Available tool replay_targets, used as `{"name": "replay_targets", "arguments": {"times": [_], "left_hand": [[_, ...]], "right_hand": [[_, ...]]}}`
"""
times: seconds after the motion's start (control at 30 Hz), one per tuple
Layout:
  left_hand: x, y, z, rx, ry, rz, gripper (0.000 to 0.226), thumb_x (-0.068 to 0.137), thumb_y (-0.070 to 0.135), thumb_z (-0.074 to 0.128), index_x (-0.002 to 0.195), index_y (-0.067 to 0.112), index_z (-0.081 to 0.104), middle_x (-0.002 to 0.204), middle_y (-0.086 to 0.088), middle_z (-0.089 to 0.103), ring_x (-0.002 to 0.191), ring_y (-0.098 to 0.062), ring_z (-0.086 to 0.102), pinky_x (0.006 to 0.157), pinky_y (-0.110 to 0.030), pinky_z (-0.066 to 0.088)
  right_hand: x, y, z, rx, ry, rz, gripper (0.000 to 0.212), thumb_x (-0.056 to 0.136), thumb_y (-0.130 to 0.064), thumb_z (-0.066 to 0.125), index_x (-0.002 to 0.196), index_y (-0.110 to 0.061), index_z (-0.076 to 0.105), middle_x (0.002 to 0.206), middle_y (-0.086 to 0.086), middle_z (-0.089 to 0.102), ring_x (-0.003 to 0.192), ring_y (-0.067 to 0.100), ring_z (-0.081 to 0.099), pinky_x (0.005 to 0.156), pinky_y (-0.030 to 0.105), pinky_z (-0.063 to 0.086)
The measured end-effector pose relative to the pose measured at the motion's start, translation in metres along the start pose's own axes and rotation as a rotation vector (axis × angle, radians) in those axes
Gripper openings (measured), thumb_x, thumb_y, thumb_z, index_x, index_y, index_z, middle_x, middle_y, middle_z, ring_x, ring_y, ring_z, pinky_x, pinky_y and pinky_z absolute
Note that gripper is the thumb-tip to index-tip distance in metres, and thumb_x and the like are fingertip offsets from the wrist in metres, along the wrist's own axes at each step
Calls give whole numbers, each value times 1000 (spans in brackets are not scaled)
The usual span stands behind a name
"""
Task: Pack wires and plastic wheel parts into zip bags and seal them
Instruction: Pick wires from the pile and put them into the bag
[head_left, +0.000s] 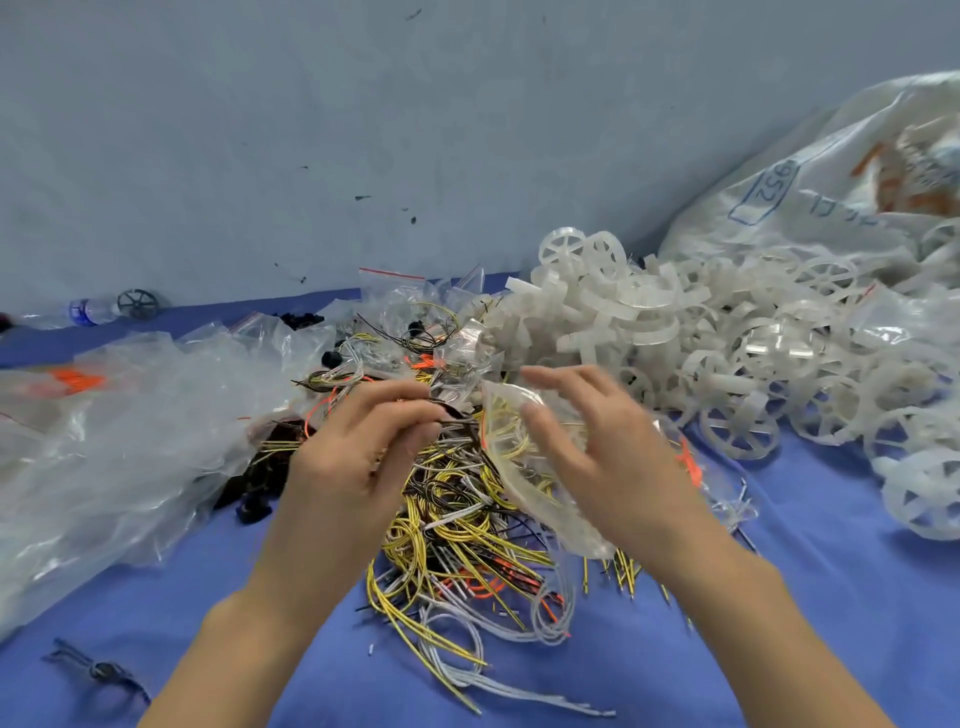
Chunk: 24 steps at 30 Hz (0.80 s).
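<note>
A tangled pile of yellow, white, black and orange wires lies on the blue cloth in front of me. My left hand hovers over the pile's top and pinches a few dark wires between thumb and fingers. My right hand holds a clear zip bag by its side, the bag's mouth facing the left hand. Yellow wires show through the bag. A heap of translucent white plastic wheel parts spreads across the right.
Crumpled clear plastic sheeting covers the left. Empty zip bags with red strips lie behind the wires. A large printed sack leans at the back right. A water bottle and a dark wheel rest by the wall.
</note>
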<state>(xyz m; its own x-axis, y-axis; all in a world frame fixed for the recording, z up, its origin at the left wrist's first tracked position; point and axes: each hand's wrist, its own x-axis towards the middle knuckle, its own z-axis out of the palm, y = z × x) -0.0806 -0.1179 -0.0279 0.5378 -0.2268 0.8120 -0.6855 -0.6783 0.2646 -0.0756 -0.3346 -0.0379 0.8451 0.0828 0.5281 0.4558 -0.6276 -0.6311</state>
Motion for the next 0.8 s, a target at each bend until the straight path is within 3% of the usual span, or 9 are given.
{"name": "replay_targets", "arguments": {"times": [0.07, 0.13, 0.2, 0.27, 0.37, 0.43, 0.6, 0.7, 0.8], "left_hand": [[-2, 6, 4, 4, -31, 98, 16, 94, 16, 60, 101, 7, 71, 118, -2, 62, 111, -2, 57, 95, -11, 40], [-4, 9, 7, -4, -74, 170, 20, 95, 17, 57, 103, 4, 71, 124, -4, 60, 116, -4, 56, 97, -14, 42], [-7, 8, 9, 6, -101, 228, 21, 96, 17, 58, 104, 4, 71, 126, -4, 60, 115, -10, 59, 93, -20, 48], [-10, 6, 10, 9, -101, 227, 24, 96, 21, 60, 114, 8, 68, 131, -1, 57, 118, -10, 58, 94, -23, 49], [-14, 9, 15, -297, -85, -128, 47, 94, 40, 59, 137, 28, 48, 139, 13, 52, 126, -9, 52, 99, -19, 44], [-13, 13, 22, -584, -187, -347, 51, 93, 49, 56, 140, 36, 42, 139, 12, 53, 129, -11, 51, 102, -26, 44], [-10, 26, 36, -684, -397, -367, 40, 97, 37, 54, 137, 34, 47, 136, 10, 57, 128, -14, 52, 106, -42, 41], [-7, 26, 28, -716, -310, -428, 26, 96, 30, 56, 120, 38, 61, 119, 13, 68, 111, -4, 63, 92, -22, 49], [-3, 15, 12, -691, -199, -523, 24, 96, 4, 54, 102, 23, 68, 99, 12, 73, 94, 2, 66, 81, -11, 48]], "right_hand": [[2, -11, 9, 219, -190, 9, 42, 100, -46, 46, 140, -34, 52, 129, -16, 58, 120, -6, 50, 100, 18, 40], [5, -17, 15, 432, -324, 48, 33, 103, -34, 47, 133, -29, 59, 124, -10, 66, 118, 1, 57, 103, 32, 45], [8, -16, 12, 480, -365, 53, 24, 104, -23, 48, 117, -18, 68, 108, -1, 72, 104, 11, 65, 94, 38, 50], [8, -14, 7, 480, -360, 49, 21, 103, -17, 50, 105, -10, 69, 89, -2, 71, 85, 8, 65, 80, 28, 51], [8, -13, 0, 507, -217, 46, 18, 102, -16, 51, 97, -13, 68, 73, -8, 64, 71, 6, 62, 73, 25, 50], [9, -18, -3, 500, -160, 22, 16, 102, -16, 52, 98, -13, 67, 72, -10, 65, 70, 5, 63, 73, 30, 52], [14, -43, -8, 438, -128, -145, 14, 101, -27, 51, 100, -27, 65, 82, -11, 69, 79, 12, 66, 74, 28, 51], [17, -53, -10, 428, -169, -182, 14, 100, -29, 50, 98, -35, 62, 80, -16, 66, 74, 11, 64, 72, 32, 52], [19, -54, -13, 434, -244, -149, 15, 101, -24, 52, 101, -29, 67, 79, -16, 66, 81, 9, 64, 81, 40, 53]]}}
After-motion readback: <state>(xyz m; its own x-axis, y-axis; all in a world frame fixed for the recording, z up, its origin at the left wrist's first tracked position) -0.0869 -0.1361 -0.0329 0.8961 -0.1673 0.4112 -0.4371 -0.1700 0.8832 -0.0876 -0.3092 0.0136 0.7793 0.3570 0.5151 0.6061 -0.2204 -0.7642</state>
